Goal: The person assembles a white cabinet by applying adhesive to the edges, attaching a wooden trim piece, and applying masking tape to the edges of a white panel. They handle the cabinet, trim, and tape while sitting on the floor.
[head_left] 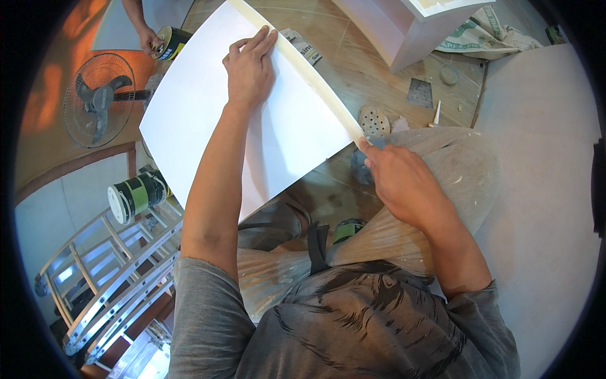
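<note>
Left hand (pixel 249 66) flat on white panel (pixel 208 107); right hand (pixel 398 180) pinching, probably, edge strip (pixel 315 85).

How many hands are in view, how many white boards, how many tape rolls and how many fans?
Hands: 3 (person's left hand, right hand, a co-worker's hand)
White boards: 1 (white board)
Tape rolls: 2 (green tape roll, roll at the co-worker's hand)
Fans: 1 (fan)
Total: 7

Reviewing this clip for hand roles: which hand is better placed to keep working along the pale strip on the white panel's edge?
The right hand: its fingertips pinch the near end of the edge strip. The left hand lies flat near the far end, steadying the white panel.
</note>
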Demonstrator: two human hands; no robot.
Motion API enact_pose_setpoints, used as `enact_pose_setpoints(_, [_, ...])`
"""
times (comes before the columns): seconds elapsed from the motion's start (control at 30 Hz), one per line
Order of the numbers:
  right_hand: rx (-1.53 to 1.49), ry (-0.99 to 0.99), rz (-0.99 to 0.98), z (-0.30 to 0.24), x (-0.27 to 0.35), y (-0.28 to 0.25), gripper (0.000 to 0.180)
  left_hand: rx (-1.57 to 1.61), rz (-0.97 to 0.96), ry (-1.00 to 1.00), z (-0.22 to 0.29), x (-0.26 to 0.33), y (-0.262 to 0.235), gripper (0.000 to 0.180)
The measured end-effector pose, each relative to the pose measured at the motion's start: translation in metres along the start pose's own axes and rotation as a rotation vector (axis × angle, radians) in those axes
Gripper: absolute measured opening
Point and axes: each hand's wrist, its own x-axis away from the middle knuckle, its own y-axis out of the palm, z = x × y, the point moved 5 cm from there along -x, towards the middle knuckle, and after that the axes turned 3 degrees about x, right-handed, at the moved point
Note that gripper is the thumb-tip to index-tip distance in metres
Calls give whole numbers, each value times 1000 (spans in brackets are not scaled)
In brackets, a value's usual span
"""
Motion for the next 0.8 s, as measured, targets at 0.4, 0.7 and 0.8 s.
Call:
enact_pose_setpoints(0.4, [2, -46, 71, 4, -1, 4, 36, 27, 13, 0, -2, 1, 2, 50])
enact_pose_setpoints(0.7, [-2, -5, 16, 3, -3, 4, 36, 32, 11, 6, -1, 0, 1, 50])
enact_pose_setpoints(0.8, [4, -21, 32, 4, -4, 7, 37, 32, 8, -1, -2, 1, 1, 51])
